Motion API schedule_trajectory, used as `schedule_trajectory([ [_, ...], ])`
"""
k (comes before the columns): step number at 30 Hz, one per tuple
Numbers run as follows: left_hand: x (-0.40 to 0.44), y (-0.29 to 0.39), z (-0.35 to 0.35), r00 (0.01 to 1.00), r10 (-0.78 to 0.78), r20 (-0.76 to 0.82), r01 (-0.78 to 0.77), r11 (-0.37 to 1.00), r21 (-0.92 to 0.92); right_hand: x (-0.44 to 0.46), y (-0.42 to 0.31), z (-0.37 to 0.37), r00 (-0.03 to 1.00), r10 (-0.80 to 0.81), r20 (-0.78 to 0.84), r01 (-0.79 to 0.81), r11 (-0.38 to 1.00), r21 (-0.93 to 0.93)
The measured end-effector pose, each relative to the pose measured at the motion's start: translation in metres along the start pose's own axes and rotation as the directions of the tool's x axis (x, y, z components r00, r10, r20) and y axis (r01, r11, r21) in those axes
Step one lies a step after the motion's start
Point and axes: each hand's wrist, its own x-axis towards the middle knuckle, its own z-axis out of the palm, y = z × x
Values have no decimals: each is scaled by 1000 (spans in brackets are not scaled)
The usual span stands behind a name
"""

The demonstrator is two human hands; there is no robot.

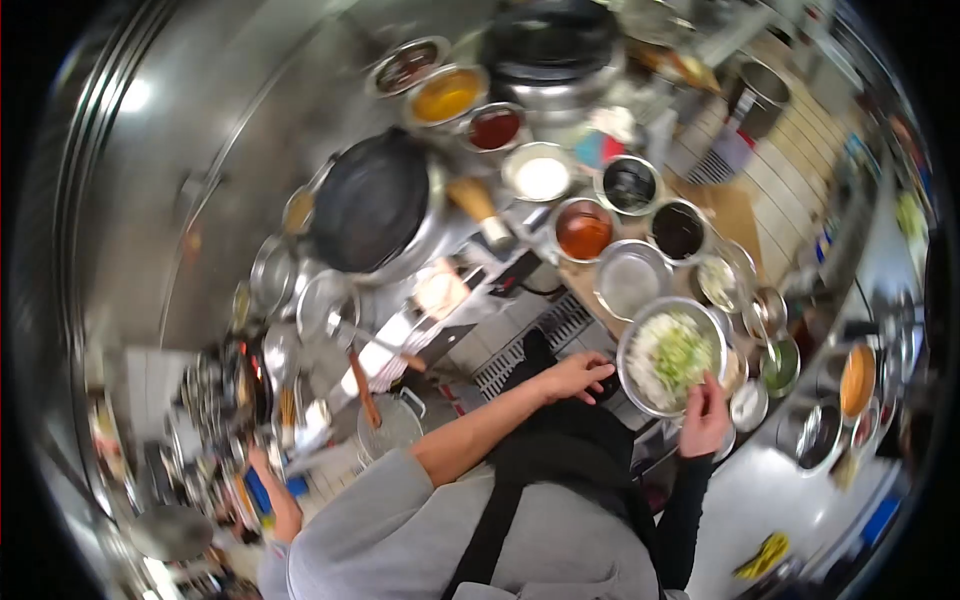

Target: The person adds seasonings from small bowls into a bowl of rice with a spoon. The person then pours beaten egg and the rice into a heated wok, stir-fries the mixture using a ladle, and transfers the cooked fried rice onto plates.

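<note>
My right hand (705, 415), in a black sleeve, pinches the near right rim of a round metal bowl (624, 376). In the bowl lie chopped pale-green pieces (684, 350) beside a white food (650, 335) that I cannot identify for certain. My left hand (578, 378), its forearm bare, hovers just left of the bowl, apart from it. Its fingers are loosely bent with no held thing visible. Beyond the bowl stand an empty-looking metal pot (633, 280), a pot of orange-red sauce (584, 232) and a pot of dark liquid (678, 230).
Two black woks (370, 200) (550, 40) sit on the steel range, with a brush (480, 210) between them. Wooden-handled tools (363, 390) stick out at left. Another person's arm (282, 500) is at lower left. A steel counter (745, 500) with yellow-handled scissors (765, 556) runs along the right.
</note>
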Motion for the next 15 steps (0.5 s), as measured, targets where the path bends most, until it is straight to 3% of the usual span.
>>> schedule_trajectory([
  [1,-17,1,-7,999,-24,-31,20,992,-126,-1,-35,33,987,-34,154,41,998,-43],
  [2,-32,5,-8,1000,-13,-28,0,909,-417,4,-72,63,954,-43,297,75,992,-99],
  [3,-48,5,-12,1000,19,-25,-31,751,-660,12,-95,100,787,-290,545,356,934,-17],
  [4,-62,3,-18,998,56,-25,-51,536,-843,12,-108,136,503,-479,720,574,807,136],
  [5,-69,4,-26,978,210,21,-51,334,-941,0,-115,169,464,-557,688,637,750,177],
  [6,-77,-13,-46,940,326,-104,-216,329,-919,-8,-112,203,418,-634,651,696,684,219],
  [8,-114,-33,-84,910,155,-384,-409,199,-890,-10,-75,273,277,-506,817,761,635,136],
  [10,-163,-70,-119,879,5,-477,-457,301,-837,-17,-55,333,207,-255,944,586,806,89],
  [12,-212,-79,-128,775,-18,-631,-569,412,-711,-40,-15,405,96,-108,989,400,914,61],
  [14,-237,-111,-141,675,-113,-729,-586,518,-624,-66,-25,458,94,74,993,336,937,-101],
  [15,-244,-127,-145,616,-156,-772,-579,574,-579,-87,16,506,81,111,991,199,972,-125],
])
